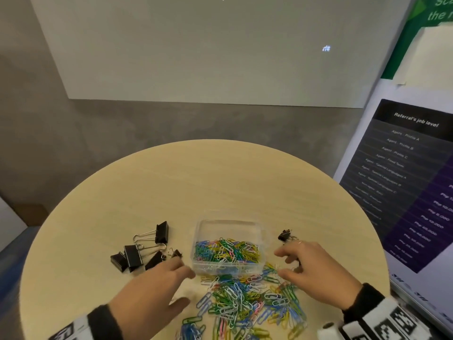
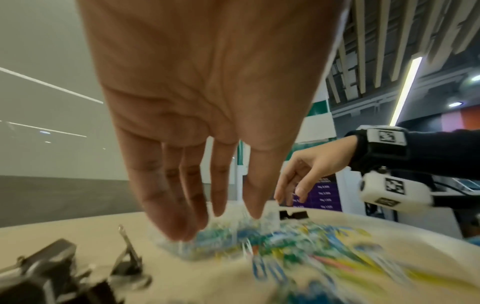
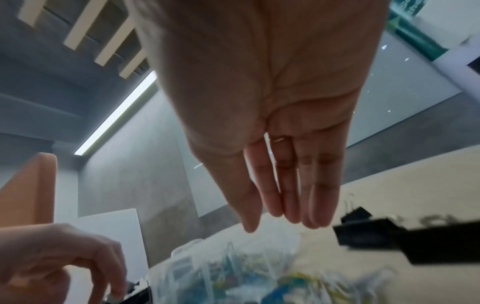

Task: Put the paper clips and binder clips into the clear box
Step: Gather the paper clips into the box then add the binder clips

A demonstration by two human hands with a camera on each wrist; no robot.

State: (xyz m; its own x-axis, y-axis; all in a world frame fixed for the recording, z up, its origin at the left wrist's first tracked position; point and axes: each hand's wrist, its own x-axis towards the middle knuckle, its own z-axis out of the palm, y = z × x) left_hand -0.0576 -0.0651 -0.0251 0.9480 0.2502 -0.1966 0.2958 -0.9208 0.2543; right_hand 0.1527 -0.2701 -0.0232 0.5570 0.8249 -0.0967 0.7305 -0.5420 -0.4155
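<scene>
A clear box (image 1: 229, 244) sits mid-table, partly filled with coloured paper clips. A loose heap of coloured paper clips (image 1: 247, 303) lies in front of it, nearer to me. Several black binder clips (image 1: 144, 249) lie left of the box, and one small black binder clip (image 1: 285, 235) lies to its right. My left hand (image 1: 157, 293) hovers at the box's near left corner with relaxed fingers and holds nothing. My right hand (image 1: 311, 268) hovers at the near right corner, fingers straight and empty in the right wrist view (image 3: 285, 205). The left wrist view shows my left hand's straight fingers (image 2: 182, 205) over the blurred box.
The round light wooden table (image 1: 220, 173) ends in open floor at the back and left. A standing poster board (image 1: 414, 182) rises close to the table's right edge. The far half of the tabletop is bare wood.
</scene>
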